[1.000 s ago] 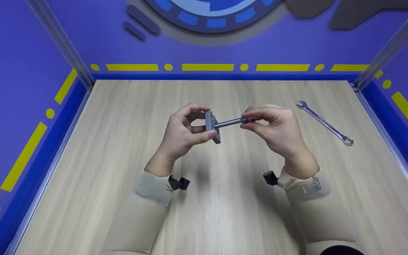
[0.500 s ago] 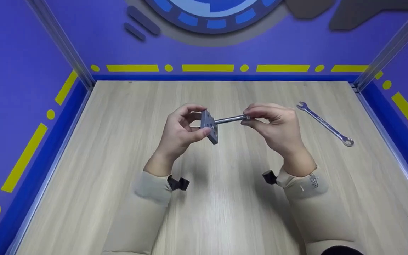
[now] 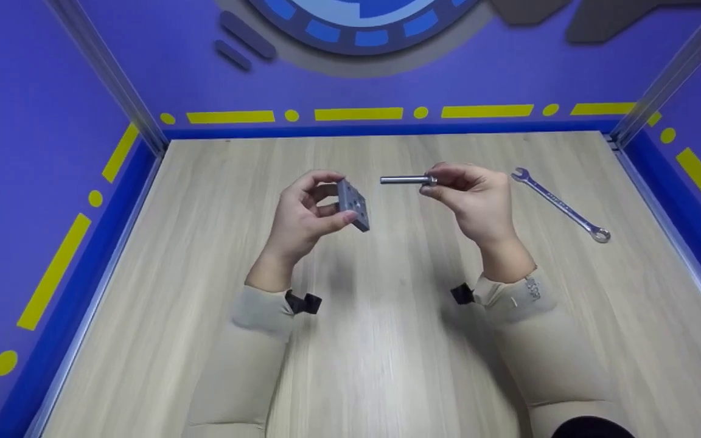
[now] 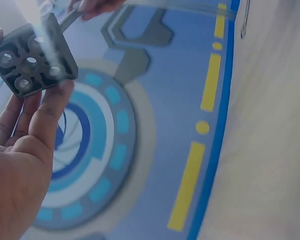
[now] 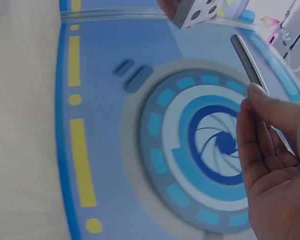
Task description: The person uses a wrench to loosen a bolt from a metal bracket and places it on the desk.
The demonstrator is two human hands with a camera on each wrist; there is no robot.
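Observation:
In the head view my left hand (image 3: 302, 219) holds a square grey metal plate (image 3: 353, 205) by its edges, thumb below and fingers above. The left wrist view shows the several round holes through this plate (image 4: 44, 59). To its right, my right hand (image 3: 478, 204) pinches a long silver bolt (image 3: 404, 180) at its hex end between thumb and fingers. The bolt lies nearly level, its free end pointing left at the plate, with a gap between them. Threads show along the bolt (image 5: 247, 60) in the right wrist view. Both things are held above the table.
A silver combination wrench (image 3: 560, 205) lies slantwise on the wooden table (image 3: 387, 340), right of my right hand. Blue-purple panels (image 3: 143, 73) with yellow marks stand behind the table and at both sides. Metal rails run along the table's side edges.
The bolt has come out of the plate and moved up and away from it, turning nearly level. The plate, still in my left hand, has shifted slightly left and up.

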